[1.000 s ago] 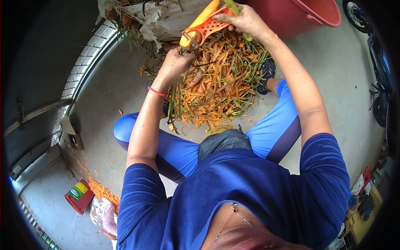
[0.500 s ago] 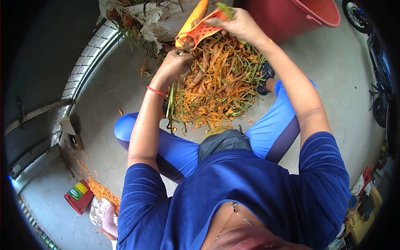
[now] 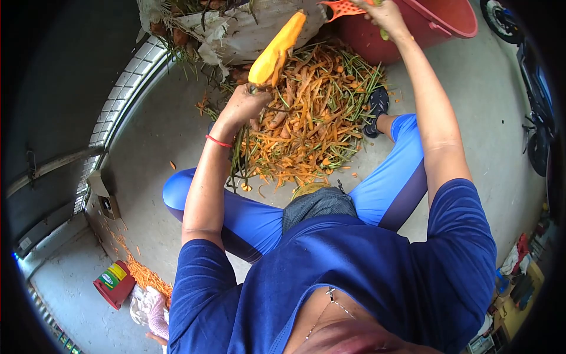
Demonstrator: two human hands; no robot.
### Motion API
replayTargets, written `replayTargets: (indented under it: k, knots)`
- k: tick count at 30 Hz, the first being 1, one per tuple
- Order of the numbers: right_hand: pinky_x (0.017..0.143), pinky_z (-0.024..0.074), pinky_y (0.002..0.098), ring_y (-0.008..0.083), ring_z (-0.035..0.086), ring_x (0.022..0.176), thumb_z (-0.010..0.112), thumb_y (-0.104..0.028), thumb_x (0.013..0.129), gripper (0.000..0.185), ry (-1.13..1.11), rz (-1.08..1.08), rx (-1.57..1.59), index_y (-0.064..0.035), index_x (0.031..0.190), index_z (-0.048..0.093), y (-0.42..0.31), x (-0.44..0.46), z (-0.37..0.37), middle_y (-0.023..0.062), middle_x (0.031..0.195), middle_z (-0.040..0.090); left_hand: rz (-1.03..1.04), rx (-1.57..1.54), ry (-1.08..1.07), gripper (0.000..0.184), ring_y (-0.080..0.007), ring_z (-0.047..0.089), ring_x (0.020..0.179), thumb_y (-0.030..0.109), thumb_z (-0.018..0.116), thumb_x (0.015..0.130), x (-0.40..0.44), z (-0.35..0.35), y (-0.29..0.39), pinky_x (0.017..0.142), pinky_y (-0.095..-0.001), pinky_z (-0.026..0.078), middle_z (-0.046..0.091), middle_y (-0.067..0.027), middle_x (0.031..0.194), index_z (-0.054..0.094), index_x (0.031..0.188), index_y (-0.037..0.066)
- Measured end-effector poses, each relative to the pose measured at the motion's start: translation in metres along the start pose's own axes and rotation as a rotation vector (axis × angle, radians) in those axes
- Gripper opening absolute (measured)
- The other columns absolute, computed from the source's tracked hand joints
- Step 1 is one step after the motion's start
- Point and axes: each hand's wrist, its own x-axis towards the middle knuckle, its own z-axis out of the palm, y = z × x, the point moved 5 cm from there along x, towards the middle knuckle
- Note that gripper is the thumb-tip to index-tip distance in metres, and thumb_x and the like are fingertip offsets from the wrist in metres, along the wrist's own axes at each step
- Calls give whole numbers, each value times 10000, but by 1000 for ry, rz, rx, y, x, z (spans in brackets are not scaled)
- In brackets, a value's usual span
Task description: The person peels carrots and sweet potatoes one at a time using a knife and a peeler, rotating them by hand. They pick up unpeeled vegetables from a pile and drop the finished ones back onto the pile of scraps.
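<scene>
My left hand is closed around the stem end of a large carrot, whose bright orange, mostly peeled body points up and away. Some brownish skin remains along its right side, and green stalks hang below the hand. Farther right, my right hand grips an orange peeler with holes in its blade part, apart from the carrot. Something green shows at that hand's palm. Under both hands lies a heap of carrot peels mixed with green stalks and a few unpeeled carrots.
Behind the heap stands a torn white sack with carrots at its opening. A big red bucket is at its right. At lower left are a smaller red bucket, more peels and part of another person. A motorcycle stands far right.
The peeler has come off the carrot as my right hand moved up and right toward the big bucket. My left hand still holds the carrot, now slightly lower and with more of it exposed.
</scene>
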Motion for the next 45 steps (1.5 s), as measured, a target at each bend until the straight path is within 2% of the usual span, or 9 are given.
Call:
replayTargets:
  k: [6,14,16,19,22,30,36,39,45]
  knots:
    - [436,348,205,59,434,472,747,-407,821,347,-212,-116,79,-72,865,668,-30,-17,44,-34,626,527,54,102,42,169,-52,427,494,154,640,831,9,-5,-1,455,-224,318,534,26,644,616,930,19]
    - [540,434,164,-6,516,623,714,-317,862,306,-446,-76,273,-161,1124,688,-29,-44,67,-66,902,658,138,160,84,326,-129,542,490,231,602,839,5,2,9,367,-296,496,544,-20,651,632,1077,11]
    - [587,474,153,2,572,772,709,-251,863,406,-615,-328,252,-158,1246,614,-39,-60,80,-65,1117,647,220,235,153,341,-143,559,487,242,601,845,6,1,13,368,-313,508,536,-31,639,625,1088,4]
    - [603,496,202,30,576,787,708,-295,861,281,-495,-802,20,-171,1113,691,-32,-67,95,-56,938,667,236,169,130,289,-134,553,496,235,596,860,11,-1,14,391,-301,491,527,-24,631,619,1026,-1]
    - [591,494,208,41,585,729,713,-304,859,273,-710,-335,-72,-164,1093,699,-7,-42,81,-50,881,666,116,-101,22,177,-81,493,513,200,579,884,19,-1,4,444,-239,411,523,14,639,616,900,27]
    - [471,319,160,2,512,656,709,-272,875,289,-353,146,599,-126,1115,637,-24,-28,79,-73,918,633,73,-394,-331,201,-23,264,433,167,604,890,5,25,22,421,-225,206,358,79,590,429,797,136]
    - [535,387,169,30,580,764,725,-249,864,246,-375,68,663,-89,1036,654,-10,-20,97,-46,929,660,439,216,223,343,-126,555,679,235,598,900,33,10,3,612,-273,445,601,-18,777,573,1156,8]
    - [537,393,177,41,586,771,718,-255,870,258,-321,94,658,-78,1044,646,-6,-19,101,-32,937,662,215,674,391,471,-193,615,801,251,642,847,17,2,21,744,-358,489,661,-41,877,531,1203,-37]
    - [469,368,171,26,501,580,710,-295,874,262,-139,-210,407,-72,1004,662,-26,-42,90,-38,781,608,68,-111,27,212,-44,383,502,170,673,839,29,4,-3,453,-229,286,513,38,658,616,1007,54]
